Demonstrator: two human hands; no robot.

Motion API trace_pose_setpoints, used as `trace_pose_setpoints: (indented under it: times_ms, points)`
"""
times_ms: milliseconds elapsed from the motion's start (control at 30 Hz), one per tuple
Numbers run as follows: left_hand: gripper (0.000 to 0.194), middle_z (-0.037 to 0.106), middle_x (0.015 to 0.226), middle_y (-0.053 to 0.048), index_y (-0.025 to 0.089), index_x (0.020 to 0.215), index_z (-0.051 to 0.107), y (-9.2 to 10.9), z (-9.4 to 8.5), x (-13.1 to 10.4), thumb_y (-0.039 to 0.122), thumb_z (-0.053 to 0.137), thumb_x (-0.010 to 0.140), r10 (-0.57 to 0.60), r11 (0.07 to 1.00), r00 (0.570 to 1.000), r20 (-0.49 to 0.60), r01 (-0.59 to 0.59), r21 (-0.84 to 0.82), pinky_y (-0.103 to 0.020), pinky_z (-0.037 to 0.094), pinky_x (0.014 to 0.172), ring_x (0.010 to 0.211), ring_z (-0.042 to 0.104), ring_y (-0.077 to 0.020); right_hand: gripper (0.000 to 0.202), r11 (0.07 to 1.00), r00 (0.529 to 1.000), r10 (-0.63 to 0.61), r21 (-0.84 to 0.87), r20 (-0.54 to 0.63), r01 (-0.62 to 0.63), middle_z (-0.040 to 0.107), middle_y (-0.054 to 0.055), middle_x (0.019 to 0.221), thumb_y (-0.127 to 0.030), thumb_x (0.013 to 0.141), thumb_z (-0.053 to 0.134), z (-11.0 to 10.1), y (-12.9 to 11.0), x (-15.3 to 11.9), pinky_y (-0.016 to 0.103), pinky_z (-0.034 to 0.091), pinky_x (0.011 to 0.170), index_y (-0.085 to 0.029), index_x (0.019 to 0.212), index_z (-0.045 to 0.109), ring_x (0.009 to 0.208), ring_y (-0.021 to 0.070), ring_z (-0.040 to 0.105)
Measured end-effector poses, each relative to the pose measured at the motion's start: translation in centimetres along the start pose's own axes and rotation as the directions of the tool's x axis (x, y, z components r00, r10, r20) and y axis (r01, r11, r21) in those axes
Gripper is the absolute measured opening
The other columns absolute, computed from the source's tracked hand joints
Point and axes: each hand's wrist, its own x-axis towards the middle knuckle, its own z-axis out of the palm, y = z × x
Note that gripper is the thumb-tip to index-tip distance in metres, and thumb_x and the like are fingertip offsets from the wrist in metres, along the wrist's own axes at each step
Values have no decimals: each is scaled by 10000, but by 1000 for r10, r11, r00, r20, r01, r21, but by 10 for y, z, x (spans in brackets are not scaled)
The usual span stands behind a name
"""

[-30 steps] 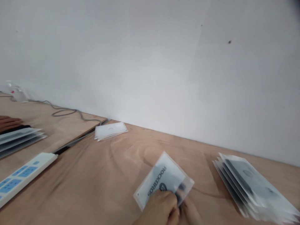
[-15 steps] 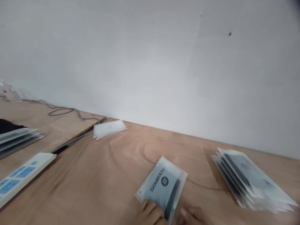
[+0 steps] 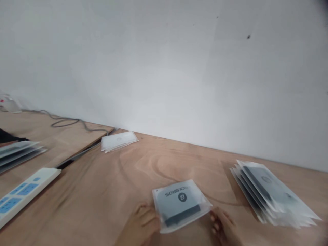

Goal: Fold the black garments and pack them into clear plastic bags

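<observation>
A frosted plastic pouch (image 3: pixel 176 205) is in front of me, tilted slightly. It carries dark "CKBROS" lettering, a round logo and a grey insert with a dark band along its near side. My left hand (image 3: pixel 143 222) is closed at the pouch's left edge, its fingertips partly hidden behind the plastic. At the near right corner, my right hand (image 3: pixel 222 223) pinches the pouch between thumb and curled fingers.
To the right lies a fanned stack of similar pouches (image 3: pixel 274 194). A few white pouches (image 3: pixel 119 140) rest near the wall. On the left are a power strip (image 3: pixel 25 191), more stacked pouches (image 3: pixel 20 153) and a grey cable (image 3: pixel 64 121). A gap (image 3: pixel 84 153) separates two wooden tabletops.
The pouch has turned so its dark band faces me. My left hand has shifted left to its side edge, and my right hand has come onto its right corner.
</observation>
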Motion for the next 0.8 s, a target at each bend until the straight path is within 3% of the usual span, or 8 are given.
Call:
trace_pose_setpoints:
  times_ms: [67,133,200,233,300,400,600,800]
  points:
    - [281,680,968,4,265,873,634,-11,-18,-1,75,446,790,-136,989,991,19,134,58,-339,386,880,971,583,-193,423,962,987,-130,-253,-93,103,538,-21,462,-625,702,593,-16,-4,5,254,418,432,-213,610,572,409,130,507]
    - [348,666,1021,-6,265,936,652,-14,-28,6,43,442,769,-285,953,959,-4,283,111,-345,402,882,1021,569,-207,398,801,928,-351,-554,-124,228,645,46,600,-592,757,545,-19,-7,7,322,497,565,-204,756,636,579,207,622]
    - [372,621,1169,-27,268,1096,626,-10,-26,20,81,444,831,-328,936,943,-49,332,118,-365,395,940,1117,528,-220,446,582,847,-531,-724,7,370,701,136,994,-546,812,491,-6,-11,9,420,507,809,-191,1033,646,942,289,647]
    - [368,567,1271,-37,274,1199,576,-7,-21,30,145,455,877,-306,943,950,-56,311,115,-394,369,991,1192,479,-235,489,473,815,-569,-767,110,434,628,143,1209,-526,832,470,6,-12,11,473,453,927,-201,1174,596,1126,314,567]
    - [468,390,1453,-52,285,1384,396,0,-6,48,355,470,927,-236,964,972,-19,237,118,-489,261,1078,1337,311,-280,567,275,780,-537,-807,322,523,419,74,1444,-497,843,464,32,-14,14,570,295,1061,-254,1355,444,1338,330,339]
    - [731,169,1543,-77,256,1482,141,2,19,66,601,407,895,-206,973,973,109,191,132,-608,100,1092,1407,95,-322,652,102,817,-373,-856,439,507,243,-3,1503,-443,823,483,62,-15,17,670,181,1064,-292,1423,280,1387,354,185]
    - [810,111,1548,-76,241,1485,56,-8,35,65,664,374,872,-234,969,957,171,216,118,-609,0,1097,1415,32,-312,670,36,873,-228,-892,431,450,122,-27,1500,-412,814,439,68,-16,17,682,131,1061,-260,1426,214,1394,353,115]
    - [765,132,1544,-68,247,1484,66,-9,34,66,640,352,894,-232,971,959,164,217,105,-608,-1,1098,1415,60,-304,644,155,849,-306,-857,431,491,243,16,1497,-407,799,462,66,-8,22,689,101,1056,-282,1414,316,1386,358,184]
